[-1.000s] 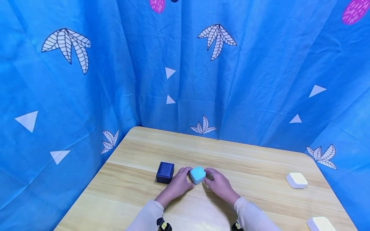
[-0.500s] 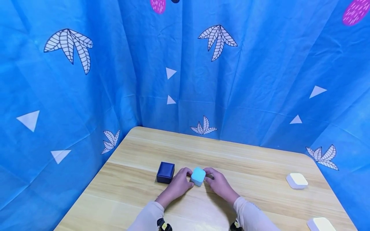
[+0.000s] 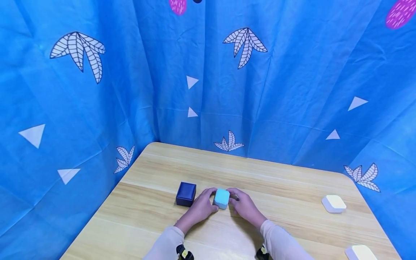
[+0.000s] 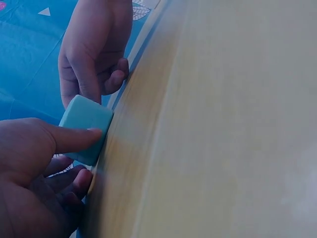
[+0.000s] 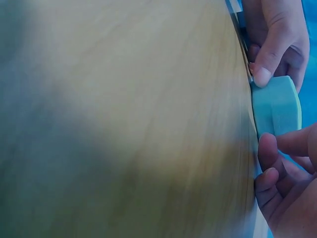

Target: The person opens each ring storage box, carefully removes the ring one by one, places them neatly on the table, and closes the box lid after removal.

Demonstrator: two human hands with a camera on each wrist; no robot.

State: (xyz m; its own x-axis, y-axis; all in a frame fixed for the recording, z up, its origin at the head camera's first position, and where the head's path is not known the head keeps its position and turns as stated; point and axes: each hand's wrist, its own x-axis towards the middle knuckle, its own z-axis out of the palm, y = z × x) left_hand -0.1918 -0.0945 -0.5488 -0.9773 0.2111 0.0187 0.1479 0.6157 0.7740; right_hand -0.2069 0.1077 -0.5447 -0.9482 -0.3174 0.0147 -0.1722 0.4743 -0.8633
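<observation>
A small teal box (image 3: 222,198) with rounded corners sits upright on the wooden table, between both hands. My left hand (image 3: 202,207) holds it from the left, with the thumb along its near side and the fingers behind it. In the left wrist view that thumb (image 4: 79,139) lies flat across the box's side. From the right, my right hand (image 3: 246,206) has its curled index finger and thumb at the box's right side. The right wrist view shows those fingertips (image 5: 268,144) right at the box's end. Just left of the left hand stands a dark blue square box (image 3: 186,194), shut.
Two white rounded blocks lie on the right: one white block (image 3: 333,204) farther back, another white block (image 3: 360,252) at the bottom edge of the view. The wooden table (image 3: 276,173) ends at a blue patterned curtain (image 3: 286,90) behind and at both sides.
The teal box has turned slightly between the hands and now stands squarer to the view. My right fingers have shifted a little to the left. The dark blue box and white blocks are unmoved.
</observation>
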